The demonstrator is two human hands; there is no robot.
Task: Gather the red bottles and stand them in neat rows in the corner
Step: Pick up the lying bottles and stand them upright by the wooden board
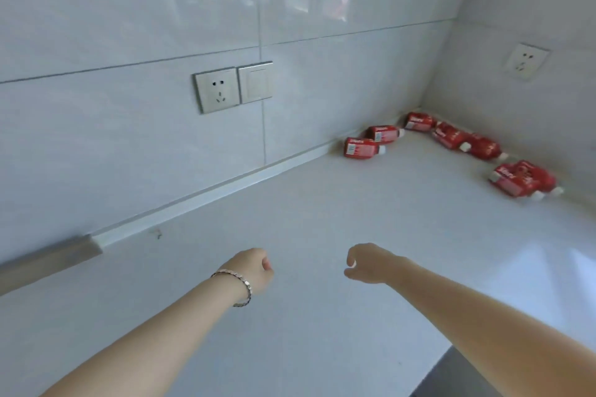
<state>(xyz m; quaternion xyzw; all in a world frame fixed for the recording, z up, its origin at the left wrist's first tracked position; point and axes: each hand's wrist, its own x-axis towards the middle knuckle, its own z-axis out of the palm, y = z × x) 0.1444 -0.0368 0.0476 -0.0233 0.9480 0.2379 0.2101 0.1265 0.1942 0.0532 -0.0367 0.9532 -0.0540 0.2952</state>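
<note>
Several small red bottles with white caps lie on their sides on the white countertop [322, 235] near the far right corner. Two bottles [361, 147] [383, 133] rest along the back wall. Three more [419, 122] [449, 135] [483, 147] lie in a line along the right wall, and a pair [522, 179] lies further forward. My left hand [254, 271], with a bracelet on the wrist, hovers over the counter with its fingers curled and nothing in it. My right hand [367, 263] hovers beside it, fingers loosely curled, holding nothing. Both hands are well short of the bottles.
A socket [216, 89] and a switch [255, 82] sit on the tiled back wall, another socket [525, 60] on the right wall. A metal strip [48, 256] runs along the wall at the left. The counter's front edge [445, 361] shows at the lower right.
</note>
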